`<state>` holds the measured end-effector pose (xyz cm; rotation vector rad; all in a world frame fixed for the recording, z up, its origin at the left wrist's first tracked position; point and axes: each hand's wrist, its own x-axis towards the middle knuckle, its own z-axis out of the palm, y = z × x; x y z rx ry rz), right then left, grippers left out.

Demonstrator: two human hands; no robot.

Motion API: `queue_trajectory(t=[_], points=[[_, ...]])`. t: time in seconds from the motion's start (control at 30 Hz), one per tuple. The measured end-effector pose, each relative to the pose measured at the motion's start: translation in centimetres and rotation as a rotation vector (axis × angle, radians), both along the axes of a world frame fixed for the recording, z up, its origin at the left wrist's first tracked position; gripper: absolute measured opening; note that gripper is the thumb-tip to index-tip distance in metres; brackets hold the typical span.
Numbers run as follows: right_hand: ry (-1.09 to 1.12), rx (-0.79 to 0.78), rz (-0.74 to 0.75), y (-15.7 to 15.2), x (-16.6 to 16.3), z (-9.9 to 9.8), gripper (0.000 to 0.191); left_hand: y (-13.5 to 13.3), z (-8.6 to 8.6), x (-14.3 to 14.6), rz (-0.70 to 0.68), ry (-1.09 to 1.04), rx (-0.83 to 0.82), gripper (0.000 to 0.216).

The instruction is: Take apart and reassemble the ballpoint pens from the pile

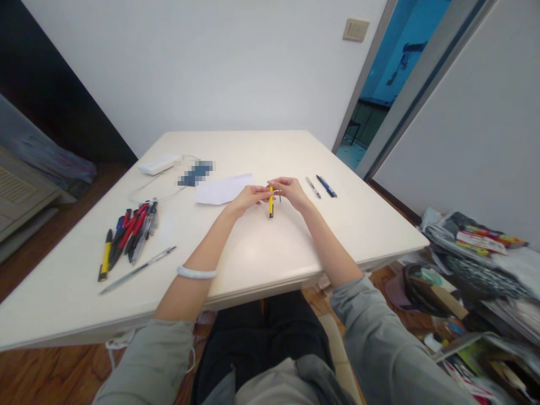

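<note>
Yellow Pen (271, 208) in My Grasp: Hand Status and Layout

1. Left hand. My left hand (248, 200) grasps the yellow pen, with the thumb and fingers closed about the upper part of the barrel. A pale bracelet (196, 273) encircles the forearm.

2. Right hand. My right hand (290, 190) is at the upper end of the same pen, fingers bent and tips against it. I cannot tell how firmly they grip. A thin dark piece (280, 198) shows just below these fingers; its support cannot be determined.

3. Pen position. The yellow pen is over the middle of the desk (270, 247), in front of me, its dark end towards me. I cannot tell whether that end contacts the surface.

4. Left section. A pile of pens (134, 230) in red, black, blue and clear lies here. A yellow-and-black pen (106, 256) lies along its left edge. A clear pen (139, 270) lies slantwise on the near side, apart from the pile.

5. Rear left. A white sheet of paper (221, 190) lies beyond my left hand. Farther left is a white box (159, 165), near a thin cable (145, 185).

6. Right section. A slim pale pen (313, 187) and a dark blue pen (326, 186) lie side by side, apart.
</note>
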<state>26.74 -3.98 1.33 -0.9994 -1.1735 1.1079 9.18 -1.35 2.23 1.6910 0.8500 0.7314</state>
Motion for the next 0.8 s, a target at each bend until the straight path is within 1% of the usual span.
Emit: queue_trajectory(t=[0.13, 0.3, 0.5, 0.6, 0.67, 0.7, 0.73, 0.8], points=[[-0.012, -0.004, 0.024, -0.2, 0.1, 0.1, 0.035, 0.1, 0.0, -0.1, 0.002, 0.008, 0.006, 0.037], [-0.049, 0.036, 0.03, -0.3, 0.2, 0.2, 0.035, 0.3, -0.1, -0.1, 0.007, -0.018, -0.019, 0.037], [-0.079, 0.035, 0.027, -0.4, 0.0, 0.6, 0.049, 0.4, -0.2, -0.1, 0.027, -0.026, -0.04, 0.039], [-0.101, 0.046, 0.008, -0.2, 0.0, 0.6, 0.051, 0.5, -0.2, -0.2, 0.032, -0.029, -0.04, 0.041], [-0.107, 0.081, -0.042, 0.2, 0.4, 0.2, 0.047, 0.7, -0.1, -0.3, 0.039, -0.033, -0.035, 0.042], [-0.12, 0.093, -0.09, 0.5, 0.6, 0.0, 0.044, 0.8, -0.1, -0.4, 0.042, -0.035, -0.032, 0.042], [-0.154, 0.088, -0.166, 0.8, 1.0, -0.4, 0.039, 0.9, -0.1, -0.4, 0.046, -0.036, -0.03, 0.043], [-0.308, 0.02, -0.358, 1.3, 1.6, -1.1, 0.028, 1.2, 0.0, -0.6, 0.059, -0.031, -0.028, 0.045]])
